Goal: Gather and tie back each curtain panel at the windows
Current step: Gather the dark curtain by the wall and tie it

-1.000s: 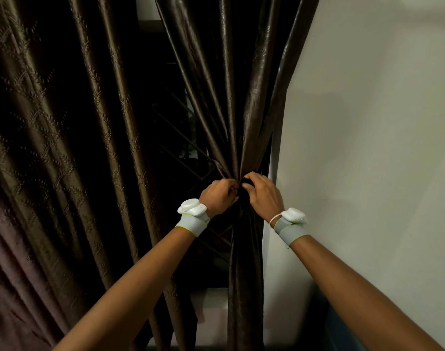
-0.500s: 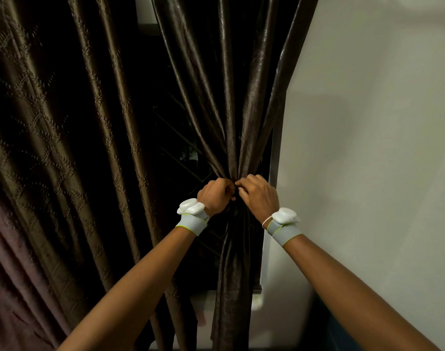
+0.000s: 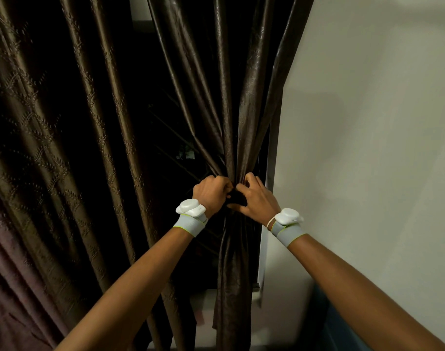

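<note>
Up close, two bare forearms reach forward, each wrist wearing a grey band with a white device; the left hand (image 3: 212,192) and right hand (image 3: 258,200), fingers curled, pinch the gathered waist of a dark brown curtain panel (image 3: 231,102) beside the pale wall (image 3: 368,122); whether a tie is held cannot be told; another curtain (image 3: 51,148) hangs loose at left
</note>
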`<state>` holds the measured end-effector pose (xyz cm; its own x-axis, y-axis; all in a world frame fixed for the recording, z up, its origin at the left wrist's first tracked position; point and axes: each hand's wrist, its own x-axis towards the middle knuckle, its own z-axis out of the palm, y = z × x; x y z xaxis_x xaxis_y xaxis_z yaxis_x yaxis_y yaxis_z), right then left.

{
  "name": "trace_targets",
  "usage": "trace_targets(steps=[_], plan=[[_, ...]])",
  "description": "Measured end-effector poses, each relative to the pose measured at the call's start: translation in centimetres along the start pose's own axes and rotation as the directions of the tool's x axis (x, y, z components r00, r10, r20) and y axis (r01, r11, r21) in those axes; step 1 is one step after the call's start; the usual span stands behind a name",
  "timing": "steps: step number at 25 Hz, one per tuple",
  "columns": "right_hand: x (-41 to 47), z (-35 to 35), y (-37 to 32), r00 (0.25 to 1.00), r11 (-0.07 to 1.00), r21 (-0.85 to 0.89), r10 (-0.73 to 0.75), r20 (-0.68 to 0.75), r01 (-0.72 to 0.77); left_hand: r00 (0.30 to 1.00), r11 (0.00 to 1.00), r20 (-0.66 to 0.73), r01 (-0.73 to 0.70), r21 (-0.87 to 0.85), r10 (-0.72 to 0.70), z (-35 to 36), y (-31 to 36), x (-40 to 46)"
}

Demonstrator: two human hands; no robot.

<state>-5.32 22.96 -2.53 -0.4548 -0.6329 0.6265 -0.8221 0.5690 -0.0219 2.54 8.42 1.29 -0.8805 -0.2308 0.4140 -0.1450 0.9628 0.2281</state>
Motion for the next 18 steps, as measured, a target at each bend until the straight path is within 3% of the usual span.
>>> trace_targets(steps=[6, 9, 14, 18], plan=[[0.8, 0.6, 0.0, 0.981, 0.984, 0.050, 0.166, 0.104, -0.172, 0.999, 0.999, -0.005, -0.040, 0.018, 0.040, -0.1, 1.4, -0.6], [0.2, 0.5, 0.0, 0.973, 0.974, 0.077, 0.204, 0.105, -0.212, 0.989, 0.991, 0.087, -0.112, -0.067, 0.117, 0.4, 1.1, -0.3], [0.0, -0.2, -0.5, 0.954, 0.959, 0.074, 0.261, 0.147, -0.273, 0.981, 0.967, 0.171, -0.045, -0.251, 0.090, 0.0, 1.4, 0.2], [0.3, -0.4, -0.7, 0.945, 0.965, -0.042, 0.262, 0.195, -0.259, 0.981, 0.990, 0.172, -0.070, -0.122, 0.091, -0.1, 2.4, 0.6]])
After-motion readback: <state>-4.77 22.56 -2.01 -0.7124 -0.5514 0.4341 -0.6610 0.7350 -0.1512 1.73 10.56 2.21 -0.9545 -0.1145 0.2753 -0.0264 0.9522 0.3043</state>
